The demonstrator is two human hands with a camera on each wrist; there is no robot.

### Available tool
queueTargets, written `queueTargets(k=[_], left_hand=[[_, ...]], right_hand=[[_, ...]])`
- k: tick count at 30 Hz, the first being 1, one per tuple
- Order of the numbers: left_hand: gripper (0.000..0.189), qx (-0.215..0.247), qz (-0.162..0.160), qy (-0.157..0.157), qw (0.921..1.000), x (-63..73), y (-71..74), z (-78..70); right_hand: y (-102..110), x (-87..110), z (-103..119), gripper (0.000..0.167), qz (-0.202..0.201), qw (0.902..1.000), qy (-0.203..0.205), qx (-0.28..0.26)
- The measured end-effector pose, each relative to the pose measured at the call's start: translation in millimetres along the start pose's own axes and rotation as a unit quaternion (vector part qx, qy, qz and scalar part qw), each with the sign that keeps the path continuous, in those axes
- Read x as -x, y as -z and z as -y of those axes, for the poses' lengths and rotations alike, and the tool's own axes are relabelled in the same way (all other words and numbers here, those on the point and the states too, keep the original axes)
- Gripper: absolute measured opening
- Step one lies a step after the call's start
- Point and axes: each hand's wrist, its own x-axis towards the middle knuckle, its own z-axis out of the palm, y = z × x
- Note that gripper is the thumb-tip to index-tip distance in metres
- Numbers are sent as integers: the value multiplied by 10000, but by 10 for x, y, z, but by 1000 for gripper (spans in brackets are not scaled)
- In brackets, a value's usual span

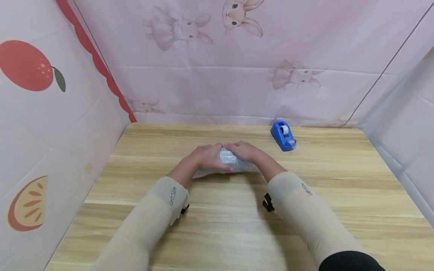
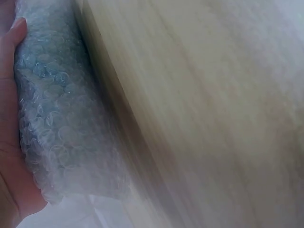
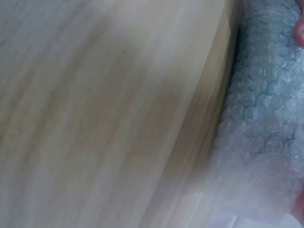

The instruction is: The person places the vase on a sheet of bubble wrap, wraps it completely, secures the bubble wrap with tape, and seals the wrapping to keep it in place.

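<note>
A bundle of clear bubble wrap (image 1: 234, 160), bluish inside, lies crosswise on the table in the head view. What it encloses cannot be made out. From its left side my left hand (image 1: 208, 157) grips it, thumb along the near face and the other fingers over the far side. My right hand (image 1: 245, 151) holds it from the right, its fingers partly hidden behind it. The two hands nearly meet at the top. Both wrist views show the bubble wrap (image 2: 61, 114) close up, with parts of the left hand (image 2: 9, 147) beside it in the left one.
A blue tape dispenser (image 1: 283, 136) with a roll of clear tape stands at the back right of the wooden table (image 1: 223, 233). Printed fabric walls (image 1: 217, 90) close off the back and both sides.
</note>
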Motion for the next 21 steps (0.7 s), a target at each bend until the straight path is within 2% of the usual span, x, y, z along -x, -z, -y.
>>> queueTargets(k=[6, 13, 18, 21], left_hand=[[100, 122, 59, 48, 9999, 50, 1, -39], [100, 252, 314, 14, 9992, 120, -20, -101], [106, 446, 464, 60, 9979, 179, -36, -143], [110, 609, 602, 54, 9963, 213, -38, -167]], right_hand=[[-7, 39, 7, 69, 78, 10000, -35, -45], [-35, 133, 11, 69, 222, 9997, -51, -77], [-50, 208, 19, 68, 363, 9991, -46, -230], [-56, 252, 16, 69, 435, 9990, -11, -139]])
